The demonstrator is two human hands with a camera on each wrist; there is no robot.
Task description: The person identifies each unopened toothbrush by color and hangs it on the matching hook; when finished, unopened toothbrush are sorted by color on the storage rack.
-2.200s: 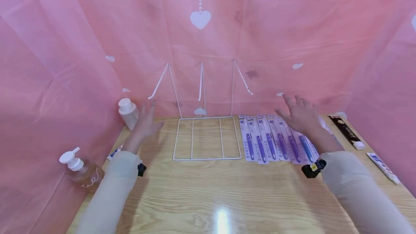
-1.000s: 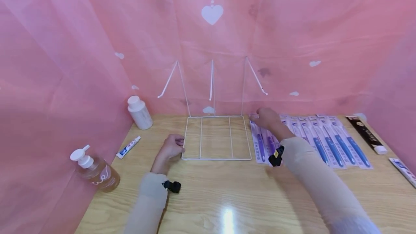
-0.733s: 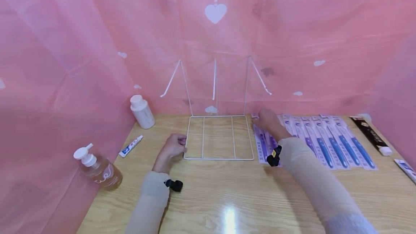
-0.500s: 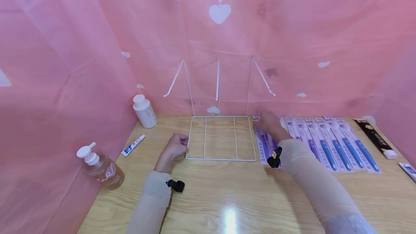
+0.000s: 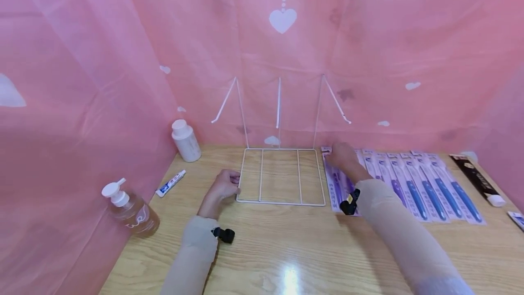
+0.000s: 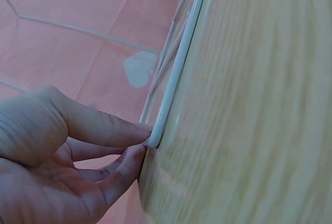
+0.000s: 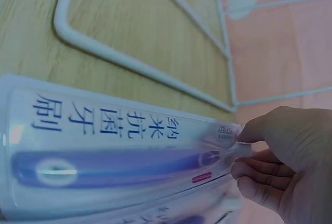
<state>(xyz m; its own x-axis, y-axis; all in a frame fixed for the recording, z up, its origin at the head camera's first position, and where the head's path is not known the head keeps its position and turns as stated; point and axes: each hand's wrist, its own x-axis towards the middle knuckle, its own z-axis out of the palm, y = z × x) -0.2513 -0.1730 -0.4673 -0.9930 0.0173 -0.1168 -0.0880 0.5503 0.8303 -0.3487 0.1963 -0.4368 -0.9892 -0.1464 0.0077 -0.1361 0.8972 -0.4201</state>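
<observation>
Gently: rack pinned, end pack pinched

The left hand (image 5: pixel 223 185) pinches the rack (image 6: pixel 176 73) near its front left corner, thumb and fingertip meeting at the wire; the right hand (image 7: pixel 295 156) pinches the end pack (image 7: pixel 119 146) by its far tip, the other fingers curled in behind; that pack lies just beside the rack's right wire, first in the row of packs (image 5: pixel 430 194); whether its pinched tip is off the surface (image 5: pixel 262 249), I cannot tell.

The step looks like steadying the rack while taking the pack; best to keep the left pinch light, enough to stop a slide without tipping the frame; the right would do well to raise the tip first, so the card peels clear of its close neighbour instead of dragging it.

As for room, the backdrop (image 5: pixel 196 35) stands right behind the packs' far ends, so a pull backward has nowhere to go; the right prong (image 5: pixel 343 115) shows just above the right hand in the head view, and a straight lift might catch it; the bare stretch in front of the rack is the safest way out; at left, the bottle (image 5: pixel 186 142) and small tube (image 5: pixel 170 183) stand well apart from the left hand.
</observation>
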